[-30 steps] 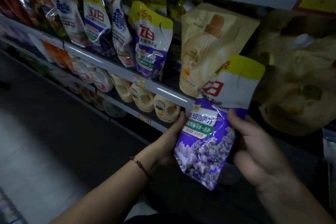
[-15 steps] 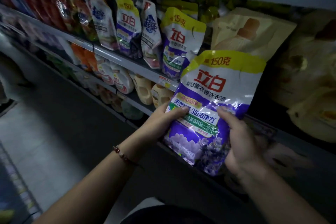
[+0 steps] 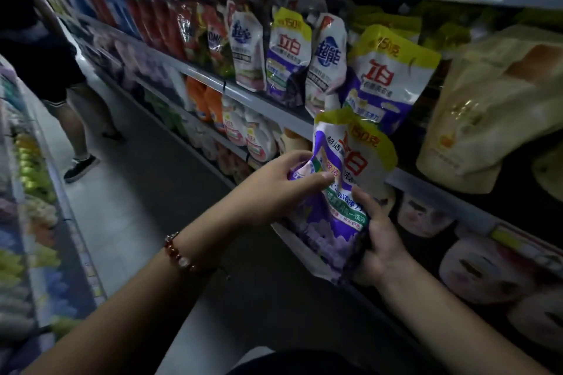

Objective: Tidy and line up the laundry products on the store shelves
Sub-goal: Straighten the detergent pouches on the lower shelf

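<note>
- While both hands grip it, the purple-and-yellow detergent pouch hangs in the air in front of the shelf edge, tilted, its yellow top toward the shelf and its purple flowered bottom toward the person.
- Left hand: fingers curled round the pouch's left side near the middle, thumb laid across the printed front; the film crumples under the fingertips.
- Right hand: fingers wrapped behind the lower right part of the pouch, thumb pressed on the front just below the left thumb.
- Just beyond the left fingertips, on the shelf, stands a matching purple-and-yellow pouch, leaning forward; the held pouch's top overlaps its lower edge in the view.
- Further left of it along the same shelf stand a white pouch with a blue emblem, another purple-and-yellow pouch and a white-and-pink pouch.
- Past the right fingers, a pale beige pouch sits on the shelf, tipped over the edge.
- A red bead bracelet circles the left wrist.
- Another person's legs stand in the aisle, well away from both hands.
</note>
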`<state>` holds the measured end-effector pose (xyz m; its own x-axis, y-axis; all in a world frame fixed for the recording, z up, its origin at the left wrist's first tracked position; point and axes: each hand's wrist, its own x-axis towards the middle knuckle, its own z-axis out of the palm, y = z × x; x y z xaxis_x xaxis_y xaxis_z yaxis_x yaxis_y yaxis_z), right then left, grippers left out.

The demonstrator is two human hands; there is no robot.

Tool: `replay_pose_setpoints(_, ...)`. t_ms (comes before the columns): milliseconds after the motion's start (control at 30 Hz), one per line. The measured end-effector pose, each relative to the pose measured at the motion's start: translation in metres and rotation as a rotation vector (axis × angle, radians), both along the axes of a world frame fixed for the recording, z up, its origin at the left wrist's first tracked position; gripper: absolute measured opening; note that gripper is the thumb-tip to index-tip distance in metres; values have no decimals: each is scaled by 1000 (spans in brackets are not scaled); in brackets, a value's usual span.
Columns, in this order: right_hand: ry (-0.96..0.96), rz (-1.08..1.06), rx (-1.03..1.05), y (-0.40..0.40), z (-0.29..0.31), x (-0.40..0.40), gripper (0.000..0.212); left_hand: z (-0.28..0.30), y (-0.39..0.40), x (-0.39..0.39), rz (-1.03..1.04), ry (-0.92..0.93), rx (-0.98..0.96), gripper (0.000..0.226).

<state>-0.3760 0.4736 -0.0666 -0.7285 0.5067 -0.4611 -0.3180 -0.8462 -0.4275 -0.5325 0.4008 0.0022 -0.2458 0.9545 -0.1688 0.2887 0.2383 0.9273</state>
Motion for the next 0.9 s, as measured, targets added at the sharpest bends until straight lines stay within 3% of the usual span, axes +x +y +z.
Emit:
replay_pose_setpoints(100,70,24,-26,-2,-4,-11,77,3,-2,-17,23,19,-30,72)
replay_pose_setpoints(267,16,59,44,0,-10,-23,50,1,-7,-37,20,-106,-74,58)
replay_pose_setpoints(400,-26,106,88,-2,-4,-32,57,-6,-13,-50,50,-249,-62,34)
replay_pose_setpoints(467,-90,136,163,-3,0,-38,57,-12,-16,-55,77,-358,-93,41)
replay_pose_setpoints(600,-237,143,407,-3,16,-47,31,-31,-22,-63,104,-617,-130,60)
replay_pose_setpoints(733,-323,239,788,-7,44,-58,30,-49,-23,-63,193,-731,-75,61)
replay_pose_setpoints(900,-609,337,1205,-12,76,-73,39,-63,-21,-61,283,-957,6,53)
